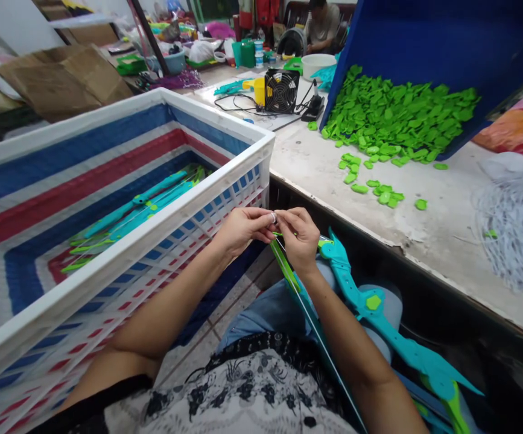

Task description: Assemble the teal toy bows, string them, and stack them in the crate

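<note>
My left hand (242, 229) and my right hand (300, 235) meet in front of me, fingers pinched together on the green tip and thin string of a teal toy bow (361, 301). The bow lies across my lap, running down to the lower right. A small white bit shows between my fingertips. A heap of green plastic pieces (392, 114) spills from a tilted blue bin (424, 42) onto the worktable (424, 229) to my right.
A white plastic crate (152, 235) lined with a striped bag stands at my left, holding several finished teal bows (139, 208). A small black fan (282, 90) and cables sit further back. White string (519, 229) is piled at right. Another person sits far behind.
</note>
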`<control>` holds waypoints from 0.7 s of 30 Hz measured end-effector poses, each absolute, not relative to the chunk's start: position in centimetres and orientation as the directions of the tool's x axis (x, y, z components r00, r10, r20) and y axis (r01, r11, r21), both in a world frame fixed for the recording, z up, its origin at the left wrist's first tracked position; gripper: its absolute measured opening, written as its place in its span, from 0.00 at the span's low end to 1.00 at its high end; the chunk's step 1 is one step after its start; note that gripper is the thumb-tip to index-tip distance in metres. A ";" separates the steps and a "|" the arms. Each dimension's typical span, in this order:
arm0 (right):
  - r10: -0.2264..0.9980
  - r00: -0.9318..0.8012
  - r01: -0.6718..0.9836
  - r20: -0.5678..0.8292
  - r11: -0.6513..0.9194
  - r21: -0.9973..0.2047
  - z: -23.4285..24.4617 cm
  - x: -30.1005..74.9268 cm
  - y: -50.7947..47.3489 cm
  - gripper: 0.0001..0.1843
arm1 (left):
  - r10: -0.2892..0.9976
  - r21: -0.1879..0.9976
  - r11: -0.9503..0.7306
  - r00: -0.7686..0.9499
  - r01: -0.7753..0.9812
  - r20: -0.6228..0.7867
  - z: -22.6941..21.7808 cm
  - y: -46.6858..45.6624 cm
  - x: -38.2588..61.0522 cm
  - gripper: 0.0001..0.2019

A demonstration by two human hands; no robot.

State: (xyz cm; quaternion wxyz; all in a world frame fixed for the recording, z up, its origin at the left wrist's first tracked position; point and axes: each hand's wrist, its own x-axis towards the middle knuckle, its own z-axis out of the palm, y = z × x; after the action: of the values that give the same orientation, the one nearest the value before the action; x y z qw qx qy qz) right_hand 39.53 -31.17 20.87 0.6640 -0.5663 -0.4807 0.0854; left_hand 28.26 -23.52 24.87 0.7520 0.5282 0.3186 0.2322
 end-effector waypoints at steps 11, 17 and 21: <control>0.662 0.350 0.639 0.663 0.349 -0.686 22.0 40.6 -31.5 0.10 | 0.768 0.893 0.430 0.573 -0.131 -0.286 24.8 -24.4 29.8 0.05; 0.728 0.177 0.715 0.663 0.367 -0.595 22.2 42.5 -31.4 0.09 | 0.688 0.859 0.499 0.656 -0.114 -0.312 24.8 -23.9 29.8 0.02; 0.722 0.137 0.768 0.678 0.355 -0.533 21.8 42.7 -31.6 0.08 | 0.694 0.924 0.382 0.667 -0.023 -0.270 24.5 -23.9 29.6 0.07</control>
State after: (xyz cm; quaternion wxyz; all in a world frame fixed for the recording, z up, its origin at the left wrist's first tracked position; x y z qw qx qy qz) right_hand 42.75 -31.64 21.83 0.4964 -0.5676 -0.6564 -0.0229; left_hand 29.58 -23.86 24.50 0.7615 0.5036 0.3331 0.2356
